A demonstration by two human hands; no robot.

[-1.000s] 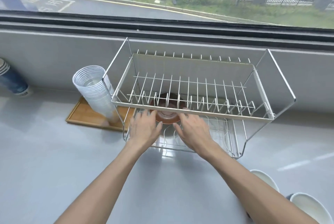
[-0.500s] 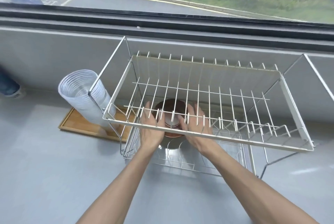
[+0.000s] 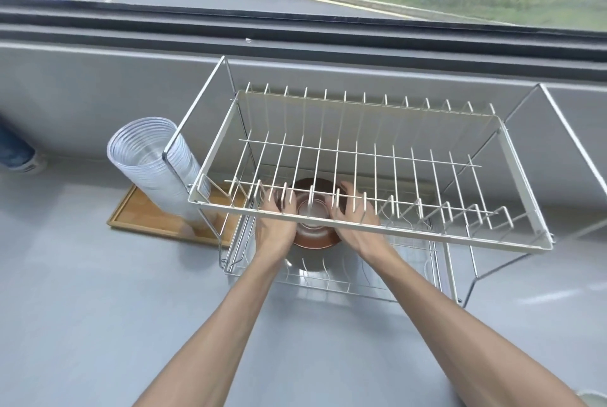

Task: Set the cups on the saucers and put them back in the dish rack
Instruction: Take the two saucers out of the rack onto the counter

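Note:
A two-tier wire dish rack (image 3: 512,163) stands on the grey counter under the window. Inside its lower tier sits a brown saucer (image 3: 317,239) with a cup (image 3: 312,211) on it, the cup's pale inside seen through the upper tier's wires. My left hand (image 3: 274,226) holds the left side of the cup and saucer. My right hand (image 3: 356,226) holds the right side. Both hands reach under the upper tier, and its front rail crosses over my fingers.
A leaning stack of clear plastic cups (image 3: 154,160) stands on a wooden tray (image 3: 138,219) left of the rack. A white dish edge (image 3: 591,396) shows at the bottom right corner. A shoe (image 3: 23,160) is at the far left.
My hands have pushed the cup and saucer deeper into the lower tier. My head has moved closer and tilted down, so the white dishes at the bottom right have nearly left the view.

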